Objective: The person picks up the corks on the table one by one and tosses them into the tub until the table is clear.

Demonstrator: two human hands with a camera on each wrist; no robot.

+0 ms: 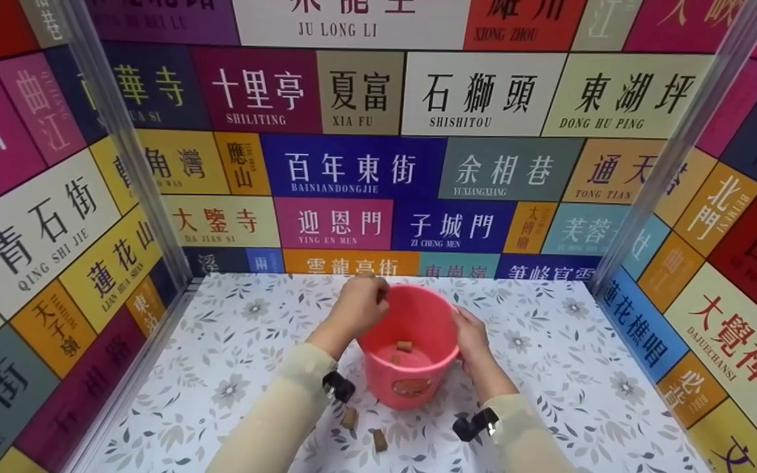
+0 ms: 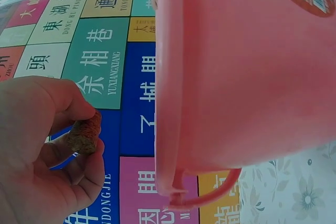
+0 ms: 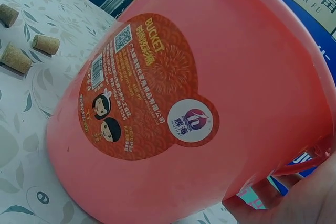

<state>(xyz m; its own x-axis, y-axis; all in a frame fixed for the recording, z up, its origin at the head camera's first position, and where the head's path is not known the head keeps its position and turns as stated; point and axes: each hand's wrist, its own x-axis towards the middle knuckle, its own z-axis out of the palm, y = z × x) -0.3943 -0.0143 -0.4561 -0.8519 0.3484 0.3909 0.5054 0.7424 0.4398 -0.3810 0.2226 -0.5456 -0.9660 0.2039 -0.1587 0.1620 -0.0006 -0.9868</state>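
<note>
A pink plastic bucket [image 1: 385,378] stands on the table, tipped a little so its inside shows. My left hand [image 1: 359,307] is raised at the bucket's left rim. In the left wrist view it pinches a brown cork [image 2: 85,134] between thumb and fingertips, apart from the bucket wall. My right hand [image 1: 472,335] grips the bucket's right rim near the handle; the right wrist view shows its thumb and fingers [image 3: 268,191] there, partly hidden. Inside the bucket lies a cork [image 1: 405,345], with another dim piece close by.
Loose corks lie on the tabletop before the bucket, among them one at the left [image 1: 350,418] and one nearer [image 1: 379,440]; the right wrist view shows three. The table [image 1: 234,348] has a leaf-patterned cover. Colourful sign-printed walls [image 1: 352,164] enclose its back and sides.
</note>
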